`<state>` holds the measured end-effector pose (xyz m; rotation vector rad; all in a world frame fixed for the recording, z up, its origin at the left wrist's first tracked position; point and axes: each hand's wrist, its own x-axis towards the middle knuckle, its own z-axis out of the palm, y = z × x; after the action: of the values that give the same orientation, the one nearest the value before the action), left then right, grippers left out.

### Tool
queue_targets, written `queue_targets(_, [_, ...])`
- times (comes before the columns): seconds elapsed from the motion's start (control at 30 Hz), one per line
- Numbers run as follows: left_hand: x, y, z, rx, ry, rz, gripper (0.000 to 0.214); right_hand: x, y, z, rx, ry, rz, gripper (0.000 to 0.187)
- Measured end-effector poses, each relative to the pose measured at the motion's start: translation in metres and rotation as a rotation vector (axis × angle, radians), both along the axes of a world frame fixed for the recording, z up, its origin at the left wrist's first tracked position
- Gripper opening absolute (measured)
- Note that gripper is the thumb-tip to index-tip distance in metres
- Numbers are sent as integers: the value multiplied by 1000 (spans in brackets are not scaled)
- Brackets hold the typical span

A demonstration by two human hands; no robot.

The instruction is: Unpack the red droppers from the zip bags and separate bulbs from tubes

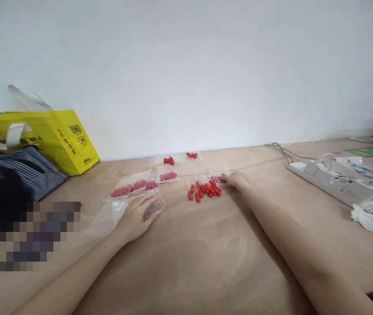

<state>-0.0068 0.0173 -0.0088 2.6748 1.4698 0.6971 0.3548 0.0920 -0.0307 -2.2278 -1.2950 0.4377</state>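
My left hand (139,215) lies on a clear zip bag (155,205), thumb and fingers apart. Farther right, my right hand (237,180) has its fingers closed at the edge of a small clear bag of red-bulbed droppers (218,174); the fingertips are partly hidden. Between the hands, loose droppers with red bulbs (206,188) and thin clear stems lie in a fanned heap, bulbs toward me. Just beyond my left hand are bags of pinkish-red bulbs (134,187), and a smaller such bag (168,175) lies beside them.
Two bags with red pieces (169,161) lie near the wall. At left stand a yellow bag (78,144) and a striped bag (43,164). A white power strip (324,181) with cables and a crumpled tissue (368,218) occupy the right. A blurred patch covers something at lower left.
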Motion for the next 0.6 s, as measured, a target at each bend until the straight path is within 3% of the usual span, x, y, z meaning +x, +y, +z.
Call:
queue_targets(0.1, [-1,0,-3,-63,-5,-9,37,-1,6,-2,47,54,12,31])
queue_targets(0.27, [-2,0,-6,-73,-21,-27,36,8,4,-5,257,84,-21,22])
queue_targets(0.6, [-1,-1,-7,-91,-43,2,33,21,-2,-18,590,225,-106,32])
